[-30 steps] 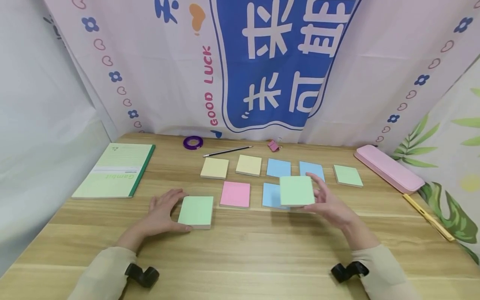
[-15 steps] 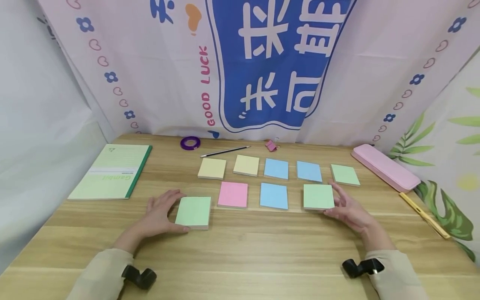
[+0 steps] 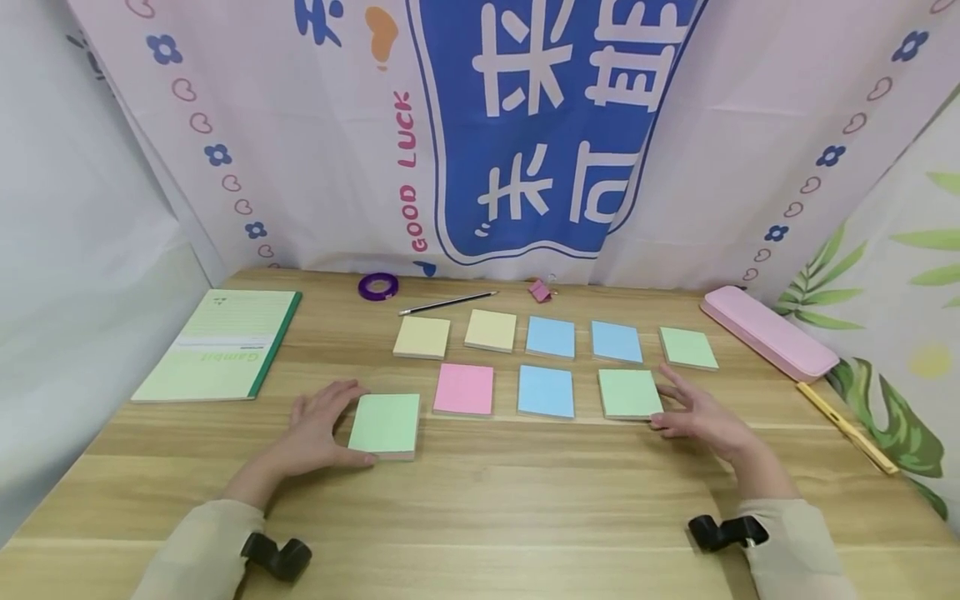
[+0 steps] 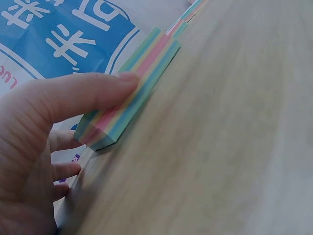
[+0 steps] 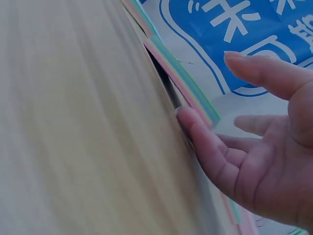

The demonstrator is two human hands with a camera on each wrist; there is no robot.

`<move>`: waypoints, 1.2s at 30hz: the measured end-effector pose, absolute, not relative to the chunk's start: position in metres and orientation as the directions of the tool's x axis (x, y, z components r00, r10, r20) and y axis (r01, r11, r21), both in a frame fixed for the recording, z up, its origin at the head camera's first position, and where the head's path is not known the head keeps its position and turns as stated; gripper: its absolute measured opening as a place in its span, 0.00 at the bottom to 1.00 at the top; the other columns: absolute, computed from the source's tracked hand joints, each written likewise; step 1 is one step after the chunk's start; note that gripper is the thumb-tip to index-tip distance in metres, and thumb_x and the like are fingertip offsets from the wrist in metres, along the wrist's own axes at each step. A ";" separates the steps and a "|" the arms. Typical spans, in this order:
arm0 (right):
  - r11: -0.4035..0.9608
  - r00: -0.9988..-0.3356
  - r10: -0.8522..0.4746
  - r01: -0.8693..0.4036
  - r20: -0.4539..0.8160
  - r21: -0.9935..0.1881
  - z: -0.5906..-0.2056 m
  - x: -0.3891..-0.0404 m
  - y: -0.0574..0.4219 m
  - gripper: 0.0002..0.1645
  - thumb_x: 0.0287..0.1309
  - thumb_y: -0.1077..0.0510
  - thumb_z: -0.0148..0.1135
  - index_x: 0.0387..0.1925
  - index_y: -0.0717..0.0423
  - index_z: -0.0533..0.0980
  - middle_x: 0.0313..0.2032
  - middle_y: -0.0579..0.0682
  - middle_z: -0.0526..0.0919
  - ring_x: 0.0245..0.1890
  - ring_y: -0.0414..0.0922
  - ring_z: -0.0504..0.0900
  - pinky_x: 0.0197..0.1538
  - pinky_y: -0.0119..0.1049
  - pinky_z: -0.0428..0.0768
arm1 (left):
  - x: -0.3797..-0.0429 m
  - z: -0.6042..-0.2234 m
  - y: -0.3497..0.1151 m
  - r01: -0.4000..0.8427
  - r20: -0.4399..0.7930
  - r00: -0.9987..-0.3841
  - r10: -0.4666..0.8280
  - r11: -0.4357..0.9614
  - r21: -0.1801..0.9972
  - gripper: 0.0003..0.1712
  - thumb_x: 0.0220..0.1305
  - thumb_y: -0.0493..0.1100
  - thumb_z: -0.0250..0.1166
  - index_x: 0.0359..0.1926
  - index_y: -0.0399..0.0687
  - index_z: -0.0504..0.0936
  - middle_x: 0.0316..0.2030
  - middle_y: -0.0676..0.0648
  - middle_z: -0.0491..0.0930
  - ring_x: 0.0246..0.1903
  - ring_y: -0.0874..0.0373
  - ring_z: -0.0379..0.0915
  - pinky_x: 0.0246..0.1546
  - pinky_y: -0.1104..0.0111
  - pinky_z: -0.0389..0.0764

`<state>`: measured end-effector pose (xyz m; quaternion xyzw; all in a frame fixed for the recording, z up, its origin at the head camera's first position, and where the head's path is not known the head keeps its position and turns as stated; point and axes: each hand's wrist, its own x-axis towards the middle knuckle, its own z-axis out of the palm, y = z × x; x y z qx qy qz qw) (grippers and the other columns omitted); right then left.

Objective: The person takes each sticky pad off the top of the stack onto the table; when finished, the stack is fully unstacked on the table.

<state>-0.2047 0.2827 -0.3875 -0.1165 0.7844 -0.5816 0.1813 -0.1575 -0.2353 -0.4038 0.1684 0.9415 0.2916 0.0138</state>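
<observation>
In the head view my left hand (image 3: 321, 429) grips a thick green-topped sticky note pad (image 3: 385, 425) at its left side, thumb at the near edge. The left wrist view shows striped green, yellow, pink and blue edges on this pad (image 4: 159, 54), with the thumb pressed against them. My right hand (image 3: 701, 421) is beside a thinner green-topped sticky note pad (image 3: 628, 393) lying in the front row. In the right wrist view its fingers are spread apart, with one fingertip (image 5: 188, 117) right at the corner of the striped pad (image 5: 183, 81).
Left of that pad lie a blue pad (image 3: 546, 392) and a pink pad (image 3: 463, 389). Behind are yellow pads (image 3: 422, 337), blue pads (image 3: 617, 342) and a green pad (image 3: 688, 347). A notebook (image 3: 217, 343), tape roll (image 3: 378, 287), pencil (image 3: 448, 303), pink clip (image 3: 540, 290), pink case (image 3: 768, 332) and yellow pen (image 3: 847, 429) surround them.
My right hand has carried the green pad rightward and down from over the blue pad, set it on the table and loosened its fingers. The left hand keeps its grip.
</observation>
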 end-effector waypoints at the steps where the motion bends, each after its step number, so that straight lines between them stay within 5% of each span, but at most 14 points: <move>1: 0.341 -0.909 -0.390 0.007 -0.148 -0.940 -0.383 -0.204 0.282 0.51 0.50 0.62 0.59 0.65 0.57 0.36 0.60 0.72 0.43 0.37 0.53 0.77 0.36 0.41 0.77 | -0.157 -0.404 -0.235 0.310 0.074 -0.943 0.326 0.772 0.554 0.54 0.32 0.64 0.68 0.59 0.44 0.58 0.60 0.37 0.51 0.59 0.38 0.37 0.49 0.39 0.28; 6: 0.457 -0.907 -0.409 -0.106 -0.103 -0.883 -0.363 -0.198 0.276 0.47 0.53 0.58 0.57 0.65 0.59 0.39 0.59 0.70 0.51 0.37 0.56 0.77 0.33 0.45 0.76 | -0.158 -0.405 -0.236 0.315 0.083 -0.942 0.325 0.770 0.555 0.54 0.32 0.64 0.68 0.59 0.44 0.59 0.60 0.37 0.51 0.59 0.38 0.38 0.49 0.39 0.29; 13: 0.277 -0.853 -0.519 -0.228 0.054 -0.933 -0.344 -0.198 0.233 0.41 0.55 0.63 0.54 0.65 0.54 0.43 0.59 0.65 0.54 0.39 0.55 0.75 0.36 0.42 0.76 | -0.157 -0.404 -0.237 0.306 0.080 -0.945 0.316 0.777 0.551 0.54 0.32 0.64 0.68 0.59 0.44 0.59 0.60 0.37 0.51 0.59 0.38 0.38 0.49 0.39 0.29; 20: 0.094 -0.823 -0.564 -0.150 0.071 -0.984 -0.348 -0.202 0.158 0.42 0.53 0.64 0.56 0.64 0.50 0.45 0.59 0.59 0.57 0.41 0.57 0.72 0.43 0.47 0.72 | -0.157 -0.404 -0.236 0.310 0.080 -0.944 0.321 0.775 0.550 0.54 0.32 0.64 0.68 0.58 0.43 0.59 0.60 0.37 0.51 0.59 0.38 0.38 0.49 0.39 0.29; 31: 0.131 -0.726 -0.687 -0.082 -0.031 -0.988 -0.368 -0.185 0.047 0.52 0.43 0.63 0.65 0.65 0.45 0.45 0.62 0.54 0.52 0.40 0.51 0.75 0.40 0.44 0.75 | -0.157 -0.404 -0.235 0.298 0.072 -0.947 0.312 0.773 0.560 0.54 0.32 0.63 0.69 0.58 0.43 0.59 0.60 0.37 0.51 0.59 0.38 0.37 0.49 0.40 0.29; 36: 0.171 -0.732 -0.680 -0.115 -0.033 -0.979 -0.387 -0.188 0.018 0.53 0.41 0.60 0.67 0.65 0.50 0.46 0.62 0.53 0.54 0.37 0.44 0.77 0.49 0.36 0.68 | -0.158 -0.405 -0.235 0.297 0.072 -0.947 0.312 0.775 0.558 0.54 0.31 0.64 0.69 0.59 0.44 0.59 0.60 0.36 0.51 0.59 0.38 0.37 0.49 0.39 0.28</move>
